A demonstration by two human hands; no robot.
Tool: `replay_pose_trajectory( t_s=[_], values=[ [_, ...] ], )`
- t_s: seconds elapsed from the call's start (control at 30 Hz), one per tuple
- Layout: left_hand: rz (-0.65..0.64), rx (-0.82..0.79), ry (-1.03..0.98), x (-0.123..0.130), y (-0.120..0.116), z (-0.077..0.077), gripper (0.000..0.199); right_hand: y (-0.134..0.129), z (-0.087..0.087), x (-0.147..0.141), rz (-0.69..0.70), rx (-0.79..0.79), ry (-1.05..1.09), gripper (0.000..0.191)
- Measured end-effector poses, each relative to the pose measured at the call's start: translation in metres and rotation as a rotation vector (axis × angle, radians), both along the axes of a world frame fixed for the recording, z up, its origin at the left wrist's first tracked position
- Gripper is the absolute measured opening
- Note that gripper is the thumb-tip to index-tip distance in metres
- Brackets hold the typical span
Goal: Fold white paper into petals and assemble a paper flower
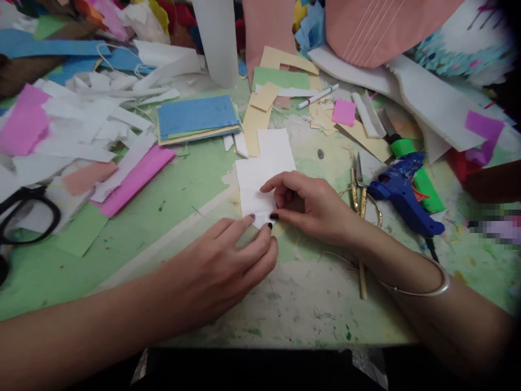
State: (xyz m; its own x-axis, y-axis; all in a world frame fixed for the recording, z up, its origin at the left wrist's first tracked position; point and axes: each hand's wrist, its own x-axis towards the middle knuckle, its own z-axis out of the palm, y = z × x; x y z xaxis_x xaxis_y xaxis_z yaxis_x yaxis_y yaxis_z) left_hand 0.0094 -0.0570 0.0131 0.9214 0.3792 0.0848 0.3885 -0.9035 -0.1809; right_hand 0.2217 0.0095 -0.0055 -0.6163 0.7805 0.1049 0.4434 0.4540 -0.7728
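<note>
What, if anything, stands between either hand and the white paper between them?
Nothing visible does. The left hand's fingertips are at the near end of the white paper, and the right hand's fingers are over it. The gold-handled scissors lie right of the paper, outside that gap.

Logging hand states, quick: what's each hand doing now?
Left hand: fingertips on the flat white paper; grip cannot be told.
Right hand: open, thumb and index apart.
</note>
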Motion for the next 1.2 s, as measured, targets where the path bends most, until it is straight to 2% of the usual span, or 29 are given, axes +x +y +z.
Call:
replay_pose_trajectory(
  t_s=[0.17, 0.33, 0.5, 0.67, 0.9, 1.2],
  values=[
    [0.062, -0.114, -0.027, 0.0, -0.001, -0.006, 0.051, 0.004, 0.003, 0.003, -0.037, 0.008, -0.029, 0.028],
    [0.21, -0.256, -0.108, 0.006, 0.002, -0.012, 0.062, 0.006, 0.001, 0.004, -0.055, -0.072, 0.007, 0.028],
    [0.291, -0.287, -0.122, 0.013, 0.0, -0.014, 0.067, 0.006, 0.001, 0.004, -0.063, -0.112, 0.031, 0.028],
    [0.264, -0.258, -0.134, 0.012, -0.001, -0.013, 0.062, 0.006, 0.0, 0.004, -0.058, -0.105, 0.037, 0.029],
    [0.17, -0.191, -0.269, 0.008, -0.001, -0.016, 0.048, 0.007, 0.0, 0.005, -0.056, -0.112, 0.029, 0.029],
    [0.117, -0.162, -0.318, 0.005, -0.001, -0.015, 0.042, 0.007, 0.0, 0.006, -0.061, -0.117, 0.033, 0.028]
  ],
)
